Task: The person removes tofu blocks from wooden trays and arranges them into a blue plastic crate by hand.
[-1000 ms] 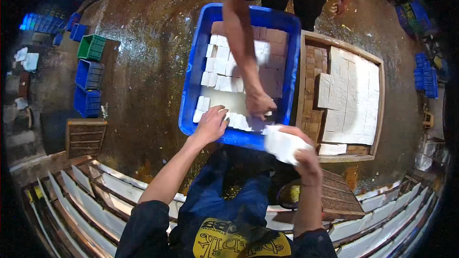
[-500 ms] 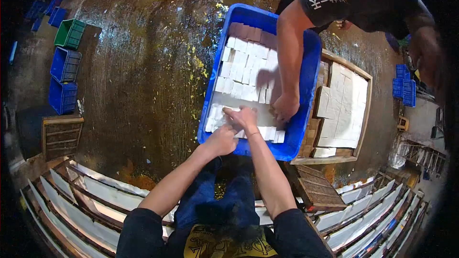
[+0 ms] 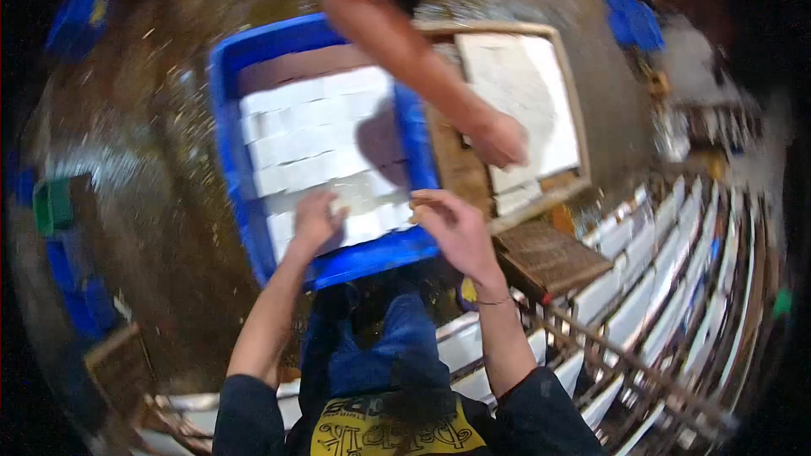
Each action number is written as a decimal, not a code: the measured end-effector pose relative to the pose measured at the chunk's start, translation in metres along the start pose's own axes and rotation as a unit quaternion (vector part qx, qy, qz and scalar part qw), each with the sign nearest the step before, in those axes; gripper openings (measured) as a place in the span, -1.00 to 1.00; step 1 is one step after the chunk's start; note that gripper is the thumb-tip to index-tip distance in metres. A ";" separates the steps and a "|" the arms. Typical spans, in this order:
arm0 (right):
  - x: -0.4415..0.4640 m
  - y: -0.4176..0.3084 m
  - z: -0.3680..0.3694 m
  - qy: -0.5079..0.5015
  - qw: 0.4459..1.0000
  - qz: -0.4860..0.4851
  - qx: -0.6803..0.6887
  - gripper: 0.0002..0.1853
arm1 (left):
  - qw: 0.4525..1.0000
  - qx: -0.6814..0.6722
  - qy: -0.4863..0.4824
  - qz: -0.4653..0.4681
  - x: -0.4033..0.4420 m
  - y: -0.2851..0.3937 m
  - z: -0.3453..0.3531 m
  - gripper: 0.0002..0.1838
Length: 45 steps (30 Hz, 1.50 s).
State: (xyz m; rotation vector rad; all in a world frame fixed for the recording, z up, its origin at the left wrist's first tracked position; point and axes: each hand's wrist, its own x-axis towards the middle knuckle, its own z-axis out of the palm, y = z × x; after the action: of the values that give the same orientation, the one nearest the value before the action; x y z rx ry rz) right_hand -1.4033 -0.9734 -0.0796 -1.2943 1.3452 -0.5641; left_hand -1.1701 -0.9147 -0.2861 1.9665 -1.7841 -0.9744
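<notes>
White blocks that look like tofu [image 3: 291, 131] lie in close rows inside a blue plastic tub [image 3: 232, 177]. My left hand [image 3: 316, 221] is over the near row of blocks, its thumb apart from the fingers; blur hides whether it touches them. At the tub's near right rim is my right hand [image 3: 459, 232], its fingers bent and thumb apart, with nothing clearly visible between them. A co-worker's hand [image 3: 500, 142] hovers over a white slab [image 3: 515, 76] in a wooden frame [image 3: 576, 110] beside the tub.
A wooden box [image 3: 553, 257] stands close to my right arm. Racks with white panels [image 3: 667, 262] fill the lower right. A green crate [image 3: 53, 205] and a blue crate [image 3: 84, 300] sit on the wet floor [image 3: 152, 228] at left.
The view has turned and shifted, so the tub appears further left. My hands, close together over the near blocks before, are now apart. The co-worker's hand has left the tub for the framed slab.
</notes>
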 end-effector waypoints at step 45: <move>0.127 0.347 -0.463 0.331 0.932 0.032 -0.141 -0.41 | 0.965 0.087 0.185 -0.162 -0.037 0.156 0.055 -0.63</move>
State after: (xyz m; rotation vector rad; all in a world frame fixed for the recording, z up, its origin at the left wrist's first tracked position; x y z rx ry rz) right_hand -1.9167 -1.1486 -0.3182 -1.3354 2.0792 -0.8296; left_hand -1.3227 -0.8943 -0.2159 2.4137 -1.4094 -0.4939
